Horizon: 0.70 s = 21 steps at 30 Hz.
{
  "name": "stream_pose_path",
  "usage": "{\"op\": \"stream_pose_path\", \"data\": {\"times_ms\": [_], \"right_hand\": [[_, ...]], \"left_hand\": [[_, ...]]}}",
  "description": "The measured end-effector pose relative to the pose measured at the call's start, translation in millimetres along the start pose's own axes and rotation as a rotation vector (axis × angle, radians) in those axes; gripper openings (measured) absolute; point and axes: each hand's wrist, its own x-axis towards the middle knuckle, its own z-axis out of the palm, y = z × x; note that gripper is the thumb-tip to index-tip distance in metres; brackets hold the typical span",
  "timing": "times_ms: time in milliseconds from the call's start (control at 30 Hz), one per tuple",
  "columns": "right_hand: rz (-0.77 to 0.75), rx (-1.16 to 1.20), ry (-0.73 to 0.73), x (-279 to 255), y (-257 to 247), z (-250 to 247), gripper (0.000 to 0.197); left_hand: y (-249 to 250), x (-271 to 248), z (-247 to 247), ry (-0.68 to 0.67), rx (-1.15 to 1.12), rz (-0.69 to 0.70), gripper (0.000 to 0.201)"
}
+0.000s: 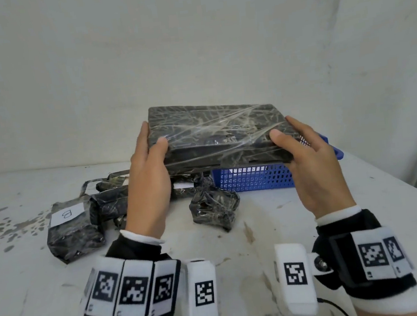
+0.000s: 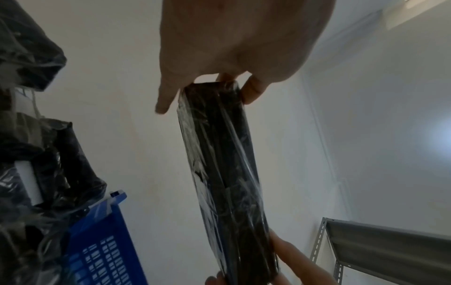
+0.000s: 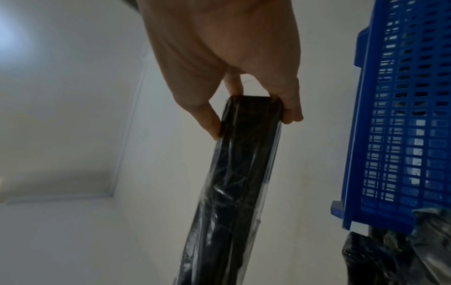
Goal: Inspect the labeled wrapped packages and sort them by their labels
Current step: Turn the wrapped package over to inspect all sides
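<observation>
I'm holding the flat dark rectangular package wrapped in clear film [image 1: 215, 133] mid-frame, above the bench [image 1: 313, 223], long axis running left-right between both hands. Left hand [image 1: 150, 180] is clamping the left end, right hand [image 1: 312, 164] the right end, thumbs on top, fingers [image 3: 209, 117] curling round. No label showing; blue plastic basket [image 1: 254, 178] is sitting just behind.

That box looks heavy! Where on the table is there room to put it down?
Bare white tabletop lies right of the small wrapped bundle, in front of the blue plastic basket. Left of it the labelled black packages crowd together.
</observation>
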Motion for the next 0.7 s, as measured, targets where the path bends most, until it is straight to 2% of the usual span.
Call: {"op": "stream_pose_path", "data": {"times_ms": [67,100,167,233,300,367,500,600,667,700], "right_hand": [[0.015,0.044,-0.012,1.6,0.2,-1.4,0.045],[0.013,0.059,-0.027,1.2,0.0,-1.2,0.036],[-0.003,0.060,-0.051,0.9,0.3,-1.2,0.026],[-0.036,0.036,-0.054,0.8,1.3,-0.9,0.030],[-0.071,0.015,-0.049,-0.1,1.3,0.3,0.038],[-0.091,-0.035,-0.064,-0.9,0.3,1.4,0.037],[-0.111,-0.078,-0.063,-2.1,-0.4,0.9,0.035],[-0.144,-0.099,-0.060,-3.0,-0.2,0.5,0.036],[-0.163,-0.101,-0.058,-3.9,-1.2,1.2,0.037],[-0.172,-0.105,-0.059,-4.3,-1.8,1.6,0.037]], "left_hand": [[-2.3,-0.1,-2.6,-0.041,0.041,0.056,0.049],[-1.5,-0.6,-3.3,-0.058,0.087,0.090,0.048],[-3.1,1.1,-5.4,-0.035,0.134,0.136,0.060],[-4.6,2.6,-7.9,0.003,0.087,0.127,0.071],[-6.0,5.7,-9.6,0.013,0.050,0.103,0.061],[-8.6,8.6,-9.7,-0.017,0.060,0.111,0.046],[-11.6,8.4,-7.5,-0.063,-0.003,0.062,0.043],[-9.8,4.9,-5.5,-0.099,0.046,0.074,0.038],[-7.7,4.0,-5.5,-0.112,0.041,0.071,0.045],[-7.1,3.5,-6.1,-0.126,0.044,0.086,0.056]]}}
